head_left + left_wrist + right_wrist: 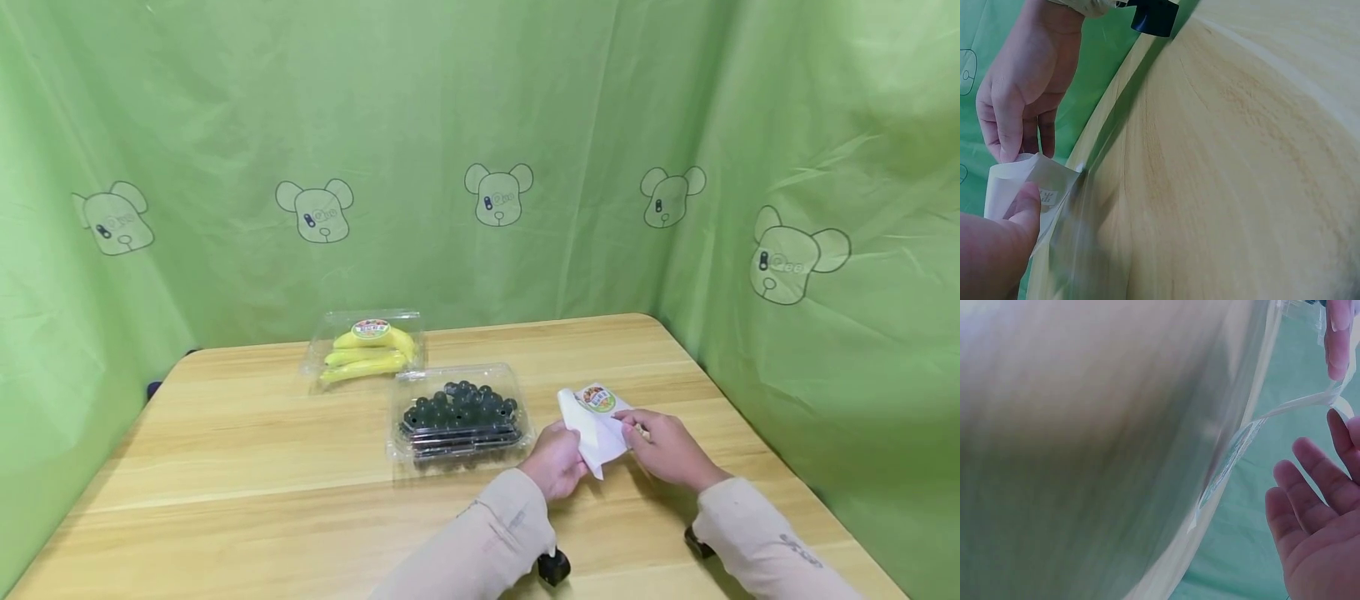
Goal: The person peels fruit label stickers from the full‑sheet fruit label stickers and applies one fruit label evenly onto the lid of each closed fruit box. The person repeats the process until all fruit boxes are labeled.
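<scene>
A folded white sticker sheet (pixel 592 433) with a round, colourful fruit label (pixel 597 397) is held between both hands above the right part of the table. My left hand (pixel 557 460) grips its near left side, the thumb lying on the paper in the left wrist view. My right hand (pixel 667 446) pinches the right edge between thumb and forefinger; its other fingers (pixel 1313 484) are loosely spread in the right wrist view. To the left stands a clear lidded box (pixel 401 450) of dark grapes (pixel 461 408).
A second clear box (pixel 318 333) holding yellow bananas (pixel 367 364) sits at the back of the wooden table (pixel 247 467), a round label (pixel 371 329) on its lid. Green curtains (pixel 405 125) with bear-head drawings enclose the table at the back and sides.
</scene>
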### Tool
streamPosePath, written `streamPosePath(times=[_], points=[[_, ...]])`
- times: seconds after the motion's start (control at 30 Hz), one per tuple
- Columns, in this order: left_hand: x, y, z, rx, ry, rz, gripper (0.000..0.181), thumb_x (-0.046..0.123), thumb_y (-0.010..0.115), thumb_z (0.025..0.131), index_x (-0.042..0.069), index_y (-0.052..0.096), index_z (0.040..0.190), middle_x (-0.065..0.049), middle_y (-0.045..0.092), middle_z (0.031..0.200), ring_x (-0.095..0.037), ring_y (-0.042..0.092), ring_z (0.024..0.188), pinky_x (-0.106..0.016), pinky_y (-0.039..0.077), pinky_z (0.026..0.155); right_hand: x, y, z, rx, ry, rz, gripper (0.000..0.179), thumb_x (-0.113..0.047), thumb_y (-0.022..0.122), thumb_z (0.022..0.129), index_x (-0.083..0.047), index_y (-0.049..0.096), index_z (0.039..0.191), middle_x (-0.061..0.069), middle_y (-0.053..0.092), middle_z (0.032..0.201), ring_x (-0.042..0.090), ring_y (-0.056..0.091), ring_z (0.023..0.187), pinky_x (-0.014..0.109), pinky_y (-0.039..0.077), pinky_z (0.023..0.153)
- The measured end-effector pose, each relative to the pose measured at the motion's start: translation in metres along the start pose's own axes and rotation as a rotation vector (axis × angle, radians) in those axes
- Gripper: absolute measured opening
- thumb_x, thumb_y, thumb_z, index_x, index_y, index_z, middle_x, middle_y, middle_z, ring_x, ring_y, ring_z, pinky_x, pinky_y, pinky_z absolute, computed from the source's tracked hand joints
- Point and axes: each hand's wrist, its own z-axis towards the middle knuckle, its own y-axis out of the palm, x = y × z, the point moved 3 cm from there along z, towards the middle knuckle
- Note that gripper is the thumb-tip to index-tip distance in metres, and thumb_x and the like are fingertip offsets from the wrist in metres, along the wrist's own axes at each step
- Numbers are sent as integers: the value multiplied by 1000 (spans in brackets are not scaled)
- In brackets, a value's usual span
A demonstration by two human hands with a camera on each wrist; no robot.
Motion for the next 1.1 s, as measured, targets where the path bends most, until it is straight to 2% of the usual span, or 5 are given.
streamPosePath(times=[0.27,0.67,0.77,0.9,1.1], points=[[1,0,-2,12,-4,12,42,-4,31,98,-10,38,139,-23,60,120,-40,55,117,-50,45,99,1,-5,2,-3,35,-18,14,-5,55,95,0,69,97,25,65,114,30,63,89,40,53,72],[0,1,-1,28,-3,16,40,-5,31,98,-10,40,137,-21,62,115,-38,57,114,-48,48,97,3,-14,4,38,44,-71,13,-5,56,94,-2,69,94,22,67,110,31,62,88,50,51,77],[-1,1,-1,34,-10,16,40,-5,31,98,-9,39,137,-20,63,114,-37,58,113,-47,49,96,3,-17,3,41,61,-80,14,-6,55,94,-2,69,95,22,67,110,28,61,84,47,51,75],[-2,1,-2,43,-17,22,39,-4,32,98,-9,40,136,-19,63,112,-36,59,111,-46,49,96,2,-21,2,43,88,-73,15,-6,54,95,-1,68,97,24,66,110,22,54,68,40,48,68],[-3,2,-4,49,-19,28,39,-5,32,98,-9,43,135,-18,63,111,-36,59,110,-47,49,96,3,-27,1,69,96,-92,15,-7,54,95,-3,68,94,23,66,112,20,54,69,41,48,71]])
